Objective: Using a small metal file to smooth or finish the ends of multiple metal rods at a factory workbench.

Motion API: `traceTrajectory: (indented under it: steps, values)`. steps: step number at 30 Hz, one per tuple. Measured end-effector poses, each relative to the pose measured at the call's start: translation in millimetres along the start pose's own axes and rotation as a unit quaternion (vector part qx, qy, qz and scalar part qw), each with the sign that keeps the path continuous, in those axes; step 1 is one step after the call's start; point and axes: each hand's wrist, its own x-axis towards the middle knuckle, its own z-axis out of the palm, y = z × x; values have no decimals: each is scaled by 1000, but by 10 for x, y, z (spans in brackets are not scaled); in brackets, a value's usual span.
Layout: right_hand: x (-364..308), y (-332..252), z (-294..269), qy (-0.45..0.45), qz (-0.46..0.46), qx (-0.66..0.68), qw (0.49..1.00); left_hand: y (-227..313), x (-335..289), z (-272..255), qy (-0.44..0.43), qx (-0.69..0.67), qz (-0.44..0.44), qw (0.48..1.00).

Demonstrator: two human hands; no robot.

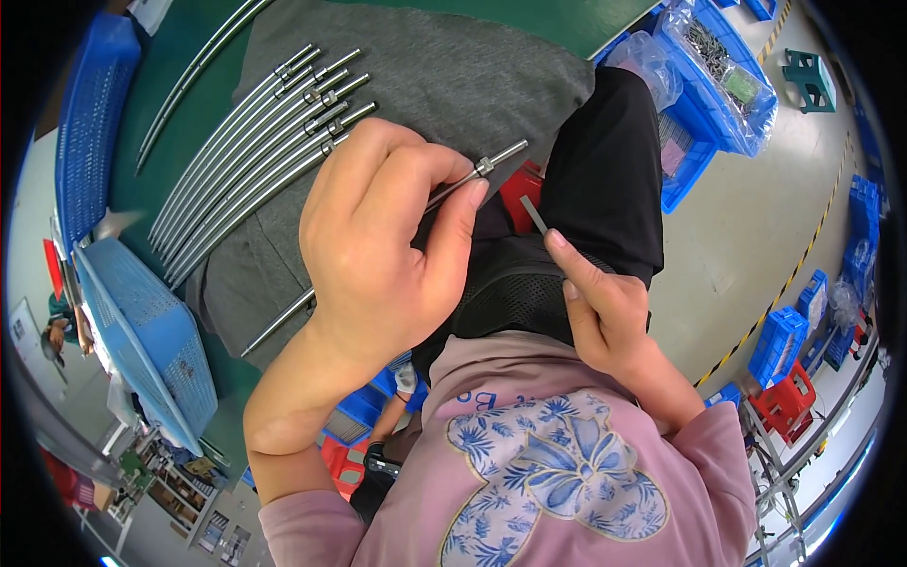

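My left hand (383, 231) pinches a long, thin metal rod (283, 321) near its collared end, with thumb and index finger just behind the collar. The rod slants from lower left to upper right, its narrow tip pointing away from the fingers. A short, flat grey metal strip (534, 214), perhaps a file, sticks up from my right hand (609, 307). The index finger lies along the strip, and the other fingers curl in. Strip and rod are apart. Several similar rods (250, 156) with collars lie side by side on a dark grey cloth (444, 71), left of my left hand.
The cloth covers part of a green table (194, 80), where more thin rods (194, 71) lie. Blue baskets (156, 331) stand at the left. Blue bins (704, 66) with metal parts stand at upper right. A co-worker's gloved hand (405, 378) shows below my left arm.
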Motion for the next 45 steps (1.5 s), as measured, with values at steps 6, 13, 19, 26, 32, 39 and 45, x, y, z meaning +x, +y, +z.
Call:
traceTrajectory:
  steps: [6, 13, 19, 26, 32, 39, 45]
  values:
    - [-5, 3, 3, 1, -2, 4, 1000, 0, -2, -58, -44, 22, 13, 999]
    - [42, -30, -5, 58, -53, -2, 997, -15, -13, -29, -5, 14, 22, 1000]
    - [286, -116, 74, 68, -95, -24, 993, -67, 8, -36, 23, 84, 84, 993]
    - [359, -75, 164, 53, -94, -11, 994, -104, -1, -23, 34, 79, 102, 991]
    - [388, -66, 164, 53, -93, -30, 994, -79, 21, -37, 19, 55, 91, 994]
    - [586, -187, 100, 32, -99, -96, 990, -62, 7, -29, 32, 36, 84, 995]
    - [670, -286, 40, 4, -86, -145, 986, -74, 1, -11, 27, 40, 82, 995]
